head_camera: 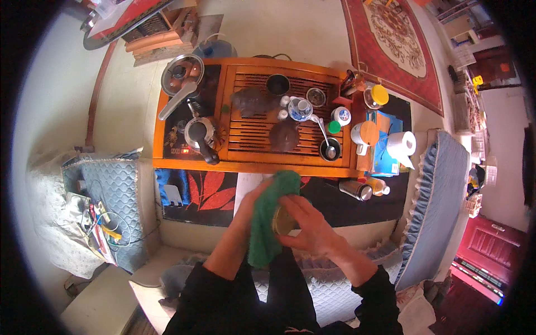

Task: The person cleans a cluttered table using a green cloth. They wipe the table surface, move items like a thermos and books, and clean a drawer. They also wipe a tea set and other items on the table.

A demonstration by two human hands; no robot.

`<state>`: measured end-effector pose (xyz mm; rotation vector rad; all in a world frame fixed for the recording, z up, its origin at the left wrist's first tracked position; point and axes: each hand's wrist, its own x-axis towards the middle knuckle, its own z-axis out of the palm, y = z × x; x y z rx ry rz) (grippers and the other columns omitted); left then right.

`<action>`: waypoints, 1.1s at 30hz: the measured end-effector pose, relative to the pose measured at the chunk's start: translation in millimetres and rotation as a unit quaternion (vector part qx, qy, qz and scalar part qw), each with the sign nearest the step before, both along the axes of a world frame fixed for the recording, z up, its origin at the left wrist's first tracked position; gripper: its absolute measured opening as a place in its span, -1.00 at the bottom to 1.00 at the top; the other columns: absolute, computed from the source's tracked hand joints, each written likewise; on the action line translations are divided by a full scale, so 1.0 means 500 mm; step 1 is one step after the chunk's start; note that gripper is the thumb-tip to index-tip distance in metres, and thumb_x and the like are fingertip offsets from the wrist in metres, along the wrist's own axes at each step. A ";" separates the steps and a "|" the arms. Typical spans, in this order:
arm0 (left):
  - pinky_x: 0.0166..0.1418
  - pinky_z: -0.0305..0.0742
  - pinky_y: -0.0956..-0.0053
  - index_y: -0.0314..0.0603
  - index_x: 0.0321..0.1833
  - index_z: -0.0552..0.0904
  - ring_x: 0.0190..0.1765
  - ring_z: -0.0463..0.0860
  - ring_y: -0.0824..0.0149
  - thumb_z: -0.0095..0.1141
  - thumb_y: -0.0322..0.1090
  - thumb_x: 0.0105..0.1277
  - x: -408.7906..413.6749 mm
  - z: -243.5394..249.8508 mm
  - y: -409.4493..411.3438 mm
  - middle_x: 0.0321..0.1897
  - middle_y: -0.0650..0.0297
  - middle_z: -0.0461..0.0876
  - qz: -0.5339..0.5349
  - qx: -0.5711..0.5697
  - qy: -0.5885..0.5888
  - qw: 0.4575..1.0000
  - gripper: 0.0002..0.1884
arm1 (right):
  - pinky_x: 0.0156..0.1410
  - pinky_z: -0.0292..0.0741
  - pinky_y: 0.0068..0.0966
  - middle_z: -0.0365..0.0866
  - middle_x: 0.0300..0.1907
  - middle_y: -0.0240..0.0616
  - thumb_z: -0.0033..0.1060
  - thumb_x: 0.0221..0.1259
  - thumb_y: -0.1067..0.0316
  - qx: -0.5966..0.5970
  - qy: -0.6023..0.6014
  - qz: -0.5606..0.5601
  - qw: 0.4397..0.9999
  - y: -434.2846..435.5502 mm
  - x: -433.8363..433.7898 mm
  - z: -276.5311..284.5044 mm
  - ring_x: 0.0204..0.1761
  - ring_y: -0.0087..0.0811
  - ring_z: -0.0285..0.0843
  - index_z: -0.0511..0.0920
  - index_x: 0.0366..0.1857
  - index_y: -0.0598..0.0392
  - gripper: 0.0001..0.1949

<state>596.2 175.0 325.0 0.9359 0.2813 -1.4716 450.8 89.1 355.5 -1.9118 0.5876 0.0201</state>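
A green cloth point(268, 226) hangs draped over my left hand point(252, 200), covering most of its fingers, and the hand grips it. Against the cloth, my right hand point(307, 222) holds a round yellowish object point(283, 220), perhaps a jar or a lid; the fingers and cloth hide much of it. Both hands are in front of the near edge of a wooden tea table point(255, 168). On its slatted tray stand a brown teapot point(284, 136), a blue-and-white porcelain cup point(300, 109) and a dark cup point(330, 149) with a spoon point(324, 133) in it.
A lidded pan point(182, 75) and a metal kettle point(200, 133) stand at the left. Rightward are a lidded mug point(364, 134), a toilet paper roll point(401, 143) and a yellow-capped jar point(376, 96). A thermos flask point(355, 190) and a bottle point(377, 186) lie nearer me. Padded seats point(435, 205) flank the table.
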 end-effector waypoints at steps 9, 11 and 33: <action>0.20 0.52 0.33 -0.25 0.29 0.45 0.13 0.60 0.24 -0.06 -0.15 0.50 0.002 0.025 0.077 0.14 0.12 0.56 -0.041 -0.170 -0.042 0.984 -0.57 | 0.31 0.36 -0.19 0.49 0.21 -0.18 0.60 -0.29 0.23 -0.237 -0.103 -0.053 0.965 0.070 0.006 -0.006 0.25 -0.05 0.41 0.48 0.18 0.03 -0.25; 0.25 0.50 0.31 -0.25 0.30 0.44 0.16 0.59 0.22 -0.09 -0.13 0.51 0.006 0.021 0.083 0.16 0.12 0.55 -0.030 -0.176 -0.051 0.983 -0.57 | 0.32 0.33 -0.22 0.52 0.19 -0.21 0.60 -0.31 0.26 -0.213 -0.104 -0.048 0.970 0.071 0.010 -0.006 0.24 -0.07 0.39 0.48 0.17 0.02 -0.25; -0.17 0.64 0.46 -0.31 0.03 0.60 -0.26 0.72 0.32 -0.02 0.10 0.46 -0.004 -0.026 -0.070 -0.22 0.18 0.70 0.046 0.097 -0.155 0.982 -0.49 | 0.16 0.49 -0.53 0.51 0.17 -0.32 0.45 0.10 0.33 0.433 -0.119 -0.289 0.845 -0.036 -0.007 -0.068 0.13 -0.48 0.51 0.34 0.32 0.14 -0.33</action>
